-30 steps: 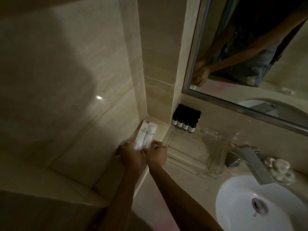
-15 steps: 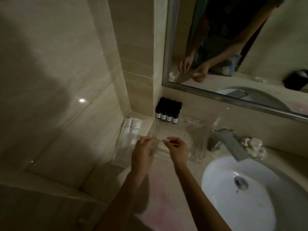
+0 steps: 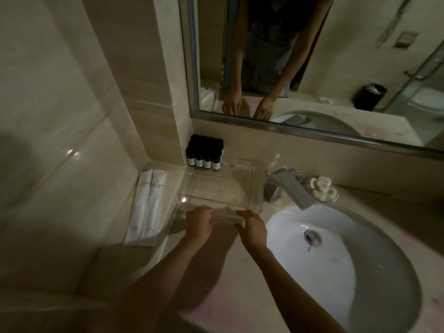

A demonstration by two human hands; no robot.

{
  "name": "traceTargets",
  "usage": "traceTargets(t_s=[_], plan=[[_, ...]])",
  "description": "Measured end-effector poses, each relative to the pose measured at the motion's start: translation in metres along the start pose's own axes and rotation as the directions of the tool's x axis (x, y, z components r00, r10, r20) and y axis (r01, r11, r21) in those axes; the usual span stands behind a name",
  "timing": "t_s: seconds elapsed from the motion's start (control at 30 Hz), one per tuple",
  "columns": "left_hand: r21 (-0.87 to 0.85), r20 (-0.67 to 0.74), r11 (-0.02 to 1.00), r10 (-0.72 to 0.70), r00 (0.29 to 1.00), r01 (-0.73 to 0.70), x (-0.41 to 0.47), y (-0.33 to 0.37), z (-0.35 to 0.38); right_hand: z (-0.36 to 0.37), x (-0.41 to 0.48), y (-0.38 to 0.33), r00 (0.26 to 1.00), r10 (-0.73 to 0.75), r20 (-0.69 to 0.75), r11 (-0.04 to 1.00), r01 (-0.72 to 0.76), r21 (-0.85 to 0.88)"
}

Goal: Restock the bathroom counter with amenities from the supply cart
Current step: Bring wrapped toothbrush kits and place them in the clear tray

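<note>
Two long white sachets (image 3: 146, 207) lie side by side, touching, on the beige stone counter (image 3: 374, 203) at the far left, close along the tiled wall, their printed ends pointing far; just to their right sits a clear acrylic tray (image 3: 223, 183), rectangular and shallow, with nothing showing inside it; at its far left corner stand several small dark bottles (image 3: 204, 156) with white labels, packed upright in a tight cluster in the corner below the mirror (image 3: 348, 44).

Both bare arms reach in from the near edge; the left hand (image 3: 199, 222) sits at the tray's near wall with its fingers curled down over that rim, holding it; the right hand (image 3: 252, 228) is at the same wall a little to the right, fingers lying along the clear edge, and I cannot tell whether it pinches the rim or only touches it; the short clear stretch between the two hands looks thicker, and whether it is part of the tray or a separate piece is not clear in the dim light.

Right of the tray stands a chrome tap (image 3: 288, 188), its spout angled over the white oval basin (image 3: 336, 260); beside the tap, on the far right, a glass soap dish (image 3: 323, 191) holds a few pale round pieces.
</note>
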State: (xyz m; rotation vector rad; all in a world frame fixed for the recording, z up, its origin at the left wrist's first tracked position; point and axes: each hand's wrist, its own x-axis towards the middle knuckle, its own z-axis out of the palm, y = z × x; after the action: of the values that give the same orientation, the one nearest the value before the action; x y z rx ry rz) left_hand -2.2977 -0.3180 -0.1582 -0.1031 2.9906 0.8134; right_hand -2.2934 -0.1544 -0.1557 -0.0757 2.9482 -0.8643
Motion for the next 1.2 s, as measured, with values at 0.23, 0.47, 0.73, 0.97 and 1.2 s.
traceTargets(t_s=[0.23,0.47,0.73,0.97,1.2], plan=[[0.095,-0.017,0.992,0.08,0.997,-0.078,0.002,-0.007,-0.004,0.001,0.012,0.001,0.997,-0.002,0.075,0.998,0.006,-0.063],[0.069,-0.023,0.978,0.198,0.98,-0.196,-0.006,-0.017,-0.011,0.0,0.009,0.002,0.979,-0.065,0.194,0.991,0.086,-0.102],[-0.022,0.064,0.989,0.147,0.987,-0.146,-0.023,-0.033,-0.016,0.003,-0.013,0.002,0.969,-0.117,0.219,0.977,0.151,-0.149],[-0.159,-0.037,0.982,0.101,0.994,-0.106,-0.061,-0.043,-0.01,0.003,-0.042,0.005,0.966,-0.168,0.196,0.972,0.195,-0.132],[-0.152,-0.058,0.97,0.183,0.981,-0.19,-0.089,-0.048,-0.014,0.007,-0.069,0.005,0.959,-0.215,0.184,0.969,0.232,-0.08]])
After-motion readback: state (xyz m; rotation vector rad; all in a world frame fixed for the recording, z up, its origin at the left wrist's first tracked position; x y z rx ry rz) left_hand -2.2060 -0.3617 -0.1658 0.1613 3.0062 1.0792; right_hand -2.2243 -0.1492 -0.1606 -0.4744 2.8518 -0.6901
